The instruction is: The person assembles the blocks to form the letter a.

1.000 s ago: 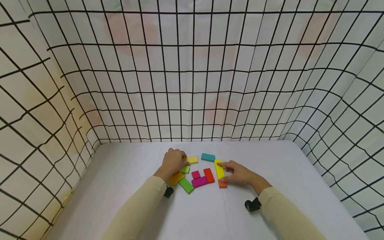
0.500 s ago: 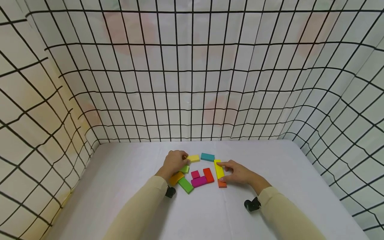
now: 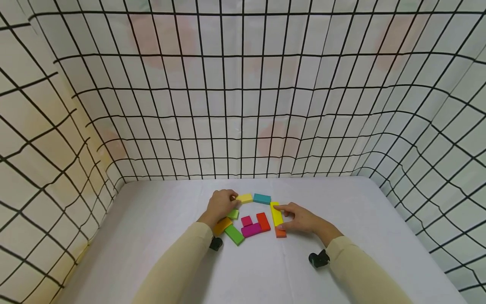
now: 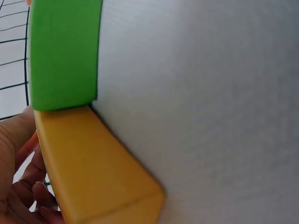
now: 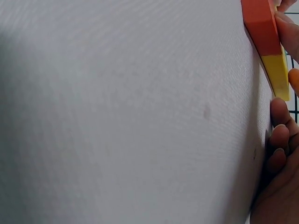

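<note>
In the head view my left hand (image 3: 222, 205) pinches the near left end of a pale yellow block (image 3: 245, 198), just left of a teal block (image 3: 262, 199). A light green block (image 3: 233, 214) lies under that hand's edge. By its wrist, an orange-yellow block (image 3: 222, 226) meets a green block (image 3: 234, 234), both large in the left wrist view. My right hand (image 3: 301, 218) rests its index finger and thumb along a bright yellow block (image 3: 276, 214), the thumb where it meets an orange-red block (image 3: 281, 233). Its other fingers are curled in the right wrist view.
Inside the loose ring of blocks, a pink block (image 3: 247, 221), a magenta block (image 3: 251, 230) and a red block (image 3: 263, 222) lie together. The white table (image 3: 258, 274) is bounded by a black wire grid (image 3: 243, 105) at the back and sides.
My left hand has slid the pale yellow block slightly rightward and away, narrowing the gap to the teal block. The right hand stays in place on the bright yellow block.
</note>
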Demonstrator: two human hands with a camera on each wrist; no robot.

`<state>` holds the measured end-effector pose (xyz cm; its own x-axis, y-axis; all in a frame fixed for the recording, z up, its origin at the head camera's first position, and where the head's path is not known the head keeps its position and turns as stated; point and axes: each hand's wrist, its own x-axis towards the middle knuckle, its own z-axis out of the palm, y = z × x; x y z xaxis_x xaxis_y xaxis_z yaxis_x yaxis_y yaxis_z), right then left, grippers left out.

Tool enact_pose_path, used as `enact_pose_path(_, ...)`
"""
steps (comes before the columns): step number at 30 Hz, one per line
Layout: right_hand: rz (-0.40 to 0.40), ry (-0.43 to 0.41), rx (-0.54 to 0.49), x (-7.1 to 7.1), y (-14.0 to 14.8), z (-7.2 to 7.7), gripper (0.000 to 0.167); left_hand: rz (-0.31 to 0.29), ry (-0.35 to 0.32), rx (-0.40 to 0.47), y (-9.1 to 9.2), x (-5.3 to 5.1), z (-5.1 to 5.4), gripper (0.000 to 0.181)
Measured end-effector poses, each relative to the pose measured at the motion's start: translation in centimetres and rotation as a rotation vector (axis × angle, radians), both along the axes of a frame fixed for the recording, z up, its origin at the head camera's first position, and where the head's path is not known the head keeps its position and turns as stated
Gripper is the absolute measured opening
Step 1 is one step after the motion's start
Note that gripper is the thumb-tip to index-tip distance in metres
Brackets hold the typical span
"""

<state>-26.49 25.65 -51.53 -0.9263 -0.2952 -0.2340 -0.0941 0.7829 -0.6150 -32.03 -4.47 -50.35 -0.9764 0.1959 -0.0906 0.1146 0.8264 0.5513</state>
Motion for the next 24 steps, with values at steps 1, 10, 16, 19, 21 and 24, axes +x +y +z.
enact_pose_path(1, -0.002, 0.0, 0.002, -0.01, -0.01, 0.03, 0.076, 0.001, -0.001, 0.004, 0.0, -0.02, -0.02, 0.033)
enact_pose_path(10, -0.009, -0.012, -0.018, -0.09, -0.11, -0.24, 0.076, 0.001, -0.004, 0.002, -0.04, 0.03, 0.02, 0.033)
enact_pose_path(16, -0.022, -0.026, -0.037, -0.14, 0.0, -0.34, 0.076, -0.015, 0.025, -0.012, 0.04, -0.1, -0.05, 0.033)
enact_pose_path(19, -0.022, -0.027, -0.038, -0.1, 0.02, -0.26, 0.076, -0.016, 0.021, -0.012, 0.12, -0.08, 0.05, 0.033)
enact_pose_path(21, -0.019, -0.026, -0.038, -0.09, 0.05, -0.2, 0.076, -0.015, 0.014, -0.009, 0.18, 0.04, 0.2, 0.033)
enact_pose_path(24, -0.012, -0.02, -0.031, -0.15, 0.05, -0.16, 0.076, -0.017, 0.014, -0.007, 0.15, 0.15, 0.34, 0.033)
